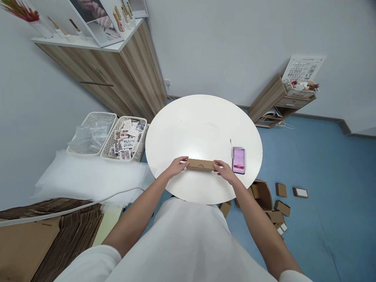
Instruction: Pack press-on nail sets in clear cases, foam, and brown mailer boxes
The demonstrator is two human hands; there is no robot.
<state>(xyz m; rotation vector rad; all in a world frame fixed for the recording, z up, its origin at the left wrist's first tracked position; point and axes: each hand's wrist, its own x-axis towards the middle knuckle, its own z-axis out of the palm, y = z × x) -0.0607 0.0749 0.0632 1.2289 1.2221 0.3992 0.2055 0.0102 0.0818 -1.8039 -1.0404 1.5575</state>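
Observation:
A long, narrow brown cardboard box (201,165) lies closed near the front of the round white table (202,121). My left hand (178,165) grips its left end, with the thumb and fingers pinching the corner. At the opposite end, my right hand (223,170) holds the box the same way. A small half-round tab shows in the middle of the box's near side. To the right of my right hand lies a phone (239,160) with a lit pink screen.
At left, white baskets hold clear plastic bags (98,131) and printed cards (127,141). White foam sheets (88,176) and flattened cardboard (73,235) lie below them. Small boxes (281,190) and an open carton (263,194) are on the blue floor at right.

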